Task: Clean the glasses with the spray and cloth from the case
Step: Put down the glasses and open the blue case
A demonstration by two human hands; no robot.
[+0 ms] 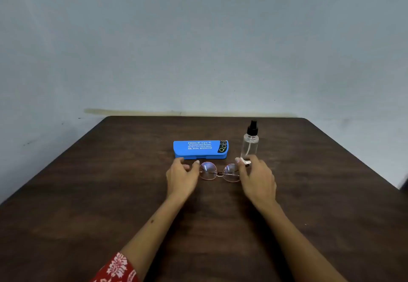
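Note:
Round glasses point(218, 172) with a thin pinkish metal frame lie on the dark wooden table point(110, 193), lenses facing me. My left hand point(182, 177) hovers at their left end, fingers spread and loosely curved, holding nothing. My right hand point(257, 178) is at their right end, fingers relaxed; I cannot tell whether they touch the frame. Just behind the glasses lies a closed blue glasses case point(199, 149) with white print. A clear spray bottle point(250, 143) with a black pump top stands upright behind my right hand. No cloth is in sight.
The table's far edge meets a pale grey wall point(198, 39). Its left and right corners are cut off at an angle. A red patterned sleeve point(117, 268) shows at the bottom left.

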